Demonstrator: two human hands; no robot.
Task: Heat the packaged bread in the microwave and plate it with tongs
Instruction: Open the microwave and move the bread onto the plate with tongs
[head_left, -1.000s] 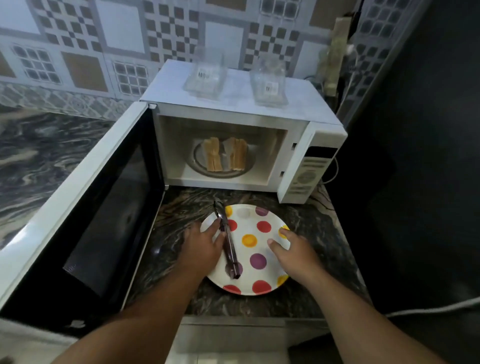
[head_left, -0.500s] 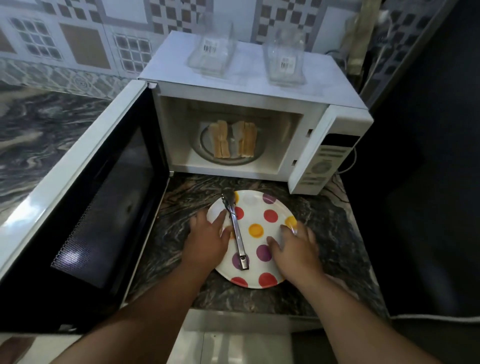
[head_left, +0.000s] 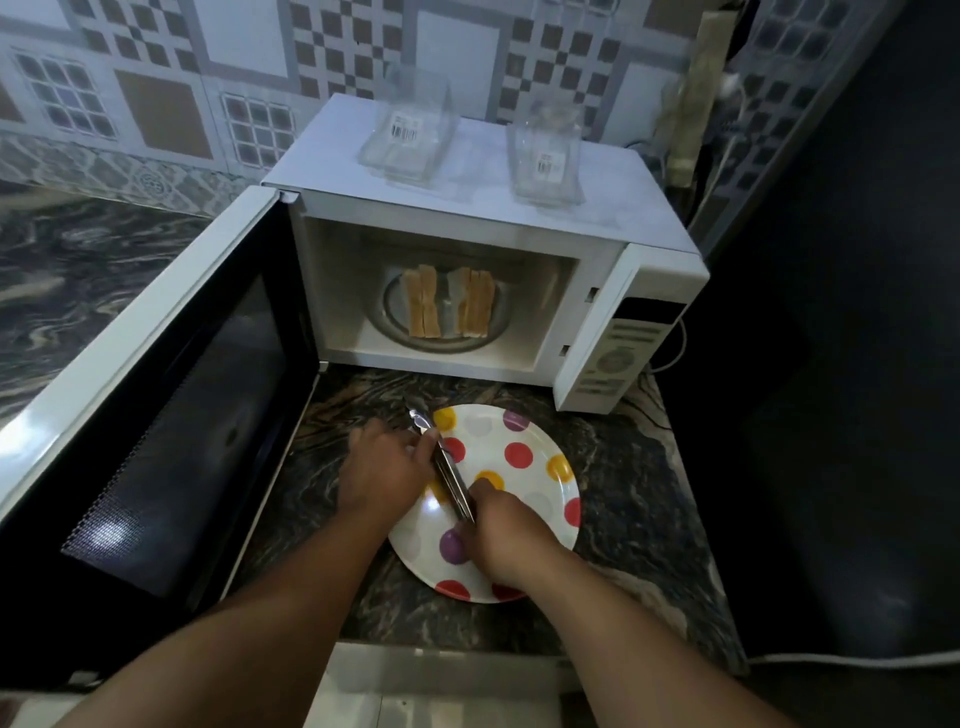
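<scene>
Inside the open white microwave (head_left: 467, 218), two stacks of toasted bread slices (head_left: 423, 301) stand on edge on the glass turntable (head_left: 389, 319). In front of it a white plate with coloured dots (head_left: 519, 452) rests on the dark marble counter. Metal tongs (head_left: 449, 470) lie across the plate's left half, tips pointing toward the microwave. My left hand (head_left: 382, 470) grips the plate's left rim, thumb against the tongs. My right hand (head_left: 506, 540) is closed over the tongs' near handle end.
The microwave door (head_left: 156, 389) swings far out to the left and walls off that side. Two empty clear plastic packages (head_left: 410, 135) sit on the microwave's top. The counter's front edge (head_left: 447, 652) lies just below the plate. A white cable (head_left: 852, 662) runs at lower right.
My right hand slid from the plate's right rim to the tongs' handle and closed on it. My left hand stayed at the left rim. The camera moved closer.
</scene>
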